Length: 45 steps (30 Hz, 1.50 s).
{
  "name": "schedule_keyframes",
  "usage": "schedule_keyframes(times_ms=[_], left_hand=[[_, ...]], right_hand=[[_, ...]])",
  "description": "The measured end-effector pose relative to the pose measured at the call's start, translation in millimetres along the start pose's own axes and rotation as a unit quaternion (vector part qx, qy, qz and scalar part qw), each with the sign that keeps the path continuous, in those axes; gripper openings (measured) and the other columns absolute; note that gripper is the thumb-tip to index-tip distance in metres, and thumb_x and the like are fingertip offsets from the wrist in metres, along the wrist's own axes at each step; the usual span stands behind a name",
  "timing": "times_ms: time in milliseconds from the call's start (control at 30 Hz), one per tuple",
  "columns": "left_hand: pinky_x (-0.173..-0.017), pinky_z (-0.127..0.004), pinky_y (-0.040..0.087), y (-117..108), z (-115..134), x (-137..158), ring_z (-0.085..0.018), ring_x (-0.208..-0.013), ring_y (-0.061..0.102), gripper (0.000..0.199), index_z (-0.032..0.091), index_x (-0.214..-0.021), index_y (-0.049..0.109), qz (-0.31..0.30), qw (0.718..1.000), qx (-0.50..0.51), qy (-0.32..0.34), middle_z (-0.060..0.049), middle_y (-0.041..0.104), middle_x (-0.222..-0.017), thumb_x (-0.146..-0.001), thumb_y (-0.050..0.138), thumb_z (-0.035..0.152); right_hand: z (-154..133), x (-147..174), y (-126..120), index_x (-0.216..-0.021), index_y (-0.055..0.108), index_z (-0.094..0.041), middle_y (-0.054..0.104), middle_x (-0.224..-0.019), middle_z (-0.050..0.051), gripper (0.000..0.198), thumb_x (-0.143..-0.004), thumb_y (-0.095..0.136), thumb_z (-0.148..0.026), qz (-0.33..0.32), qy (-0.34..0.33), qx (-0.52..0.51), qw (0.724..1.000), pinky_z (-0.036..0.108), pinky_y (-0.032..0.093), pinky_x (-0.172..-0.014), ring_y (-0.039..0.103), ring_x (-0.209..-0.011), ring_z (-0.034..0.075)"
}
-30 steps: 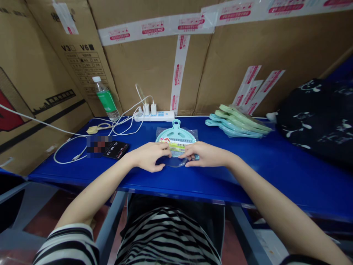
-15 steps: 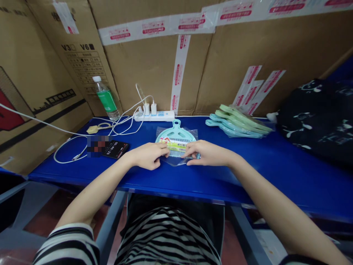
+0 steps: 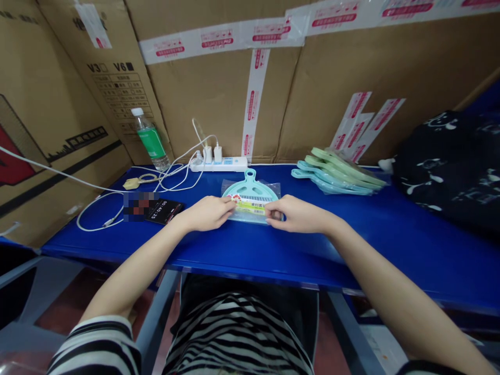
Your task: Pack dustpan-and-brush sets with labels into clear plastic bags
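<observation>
A light blue toy-sized dustpan (image 3: 250,187) with a looped handle lies flat on the blue table, its handle pointing away from me. Clear plastic wraps it as a bag (image 3: 275,186), and a yellow-green printed label (image 3: 252,205) crosses its front part. At the left front edge, my left hand (image 3: 209,213) has its fingers and thumb closed on the bag. My right hand (image 3: 299,214) pinches the right front edge with curled fingers. The fingertips partly cover the bag's edge. Bristles of a brush show behind the label.
Several bagged green and blue dustpans (image 3: 339,174) are piled at the back right, near a dark patterned bag (image 3: 449,166). On the left are a phone (image 3: 164,210), white cables, a water bottle (image 3: 150,140) and a power strip (image 3: 224,164). Cardboard (image 3: 219,99) walls the back.
The loose front flap of plastic no longer shows in front of the dustpan. My left hand has shifted slightly away from me, its fingers straighter; my right fingers have curled into a pinch.
</observation>
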<state>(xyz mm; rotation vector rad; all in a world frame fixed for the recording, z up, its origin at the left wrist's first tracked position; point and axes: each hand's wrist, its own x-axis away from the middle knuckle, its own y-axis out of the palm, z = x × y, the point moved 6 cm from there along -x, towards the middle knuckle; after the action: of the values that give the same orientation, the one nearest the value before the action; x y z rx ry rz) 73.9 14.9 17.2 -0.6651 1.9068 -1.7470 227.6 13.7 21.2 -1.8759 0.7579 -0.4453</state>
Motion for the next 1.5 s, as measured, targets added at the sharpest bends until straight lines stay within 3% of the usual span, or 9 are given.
schedule_keyframes(times_ms=[133, 233, 367, 633, 1200, 1500], left_hand=[[-0.069, -0.031, 0.049, 2, -1, -1, -0.019, -0.076, 0.063, 0.021, 0.014, -0.094, 0.055, -0.015, 1.000, 0.005, -0.015, -0.007, 0.063, -0.092, -0.096, 0.035, 0.018], [-0.071, -0.032, 0.049, 1, -2, -2, -0.021, -0.080, 0.064, 0.021, 0.014, -0.096, 0.055, -0.020, 0.999, 0.016, -0.025, -0.009, 0.063, -0.095, -0.096, 0.034, 0.017], [-0.072, -0.033, 0.050, 2, -3, -2, -0.023, -0.083, 0.065, 0.020, 0.014, -0.096, 0.054, -0.030, 0.999, 0.025, -0.038, -0.009, 0.064, -0.095, -0.096, 0.035, 0.016], [-0.072, -0.033, 0.051, 4, -2, -4, -0.023, -0.085, 0.065, 0.020, 0.014, -0.101, 0.054, -0.007, 0.999, -0.006, -0.050, -0.009, 0.065, -0.098, -0.096, 0.035, 0.015], [-0.069, -0.029, 0.049, 2, 1, -3, -0.018, -0.072, 0.063, 0.019, 0.017, -0.086, 0.052, 0.007, 0.999, 0.030, -0.021, -0.005, 0.062, -0.083, -0.095, 0.036, 0.017], [-0.070, -0.030, 0.049, 5, 0, -5, -0.019, -0.075, 0.064, 0.017, 0.016, -0.088, 0.054, 0.000, 1.000, 0.015, -0.024, -0.006, 0.064, -0.088, -0.094, 0.038, 0.016]], right_hand=[[-2, 1, 3, -0.074, 0.058, -0.019, 0.061, -0.067, 0.001, 0.008, -0.079, 0.057, -0.026, -0.017, -0.017, -0.032, 0.999, 0.025, 0.043, -0.060, 0.055, -0.060, 0.014], [-3, 1, 1, -0.074, 0.058, -0.020, 0.063, -0.073, 0.003, 0.004, -0.077, 0.056, -0.021, -0.001, -0.041, -0.019, 0.999, 0.026, 0.043, -0.062, 0.056, -0.065, 0.015], [0, 1, 1, -0.065, 0.051, -0.021, 0.061, -0.066, 0.001, 0.014, -0.074, 0.050, -0.010, 0.003, -0.024, 0.004, 1.000, 0.025, 0.040, -0.061, 0.054, -0.060, 0.014], [7, 0, 0, -0.069, 0.050, -0.021, 0.062, -0.064, 0.001, 0.013, -0.079, 0.048, -0.013, 0.003, 0.041, 0.043, 0.998, 0.025, 0.037, -0.060, 0.057, -0.059, 0.015], [9, 0, -3, -0.065, 0.049, -0.022, 0.061, -0.057, -0.002, 0.015, -0.075, 0.050, -0.011, 0.000, 0.042, -0.002, 0.999, 0.025, 0.037, -0.059, 0.054, -0.052, 0.013], [11, -1, 0, -0.075, 0.058, -0.019, 0.056, -0.056, -0.002, 0.011, -0.080, 0.056, -0.029, -0.016, 0.035, -0.049, 0.998, 0.025, 0.038, -0.057, 0.051, -0.053, 0.013]])
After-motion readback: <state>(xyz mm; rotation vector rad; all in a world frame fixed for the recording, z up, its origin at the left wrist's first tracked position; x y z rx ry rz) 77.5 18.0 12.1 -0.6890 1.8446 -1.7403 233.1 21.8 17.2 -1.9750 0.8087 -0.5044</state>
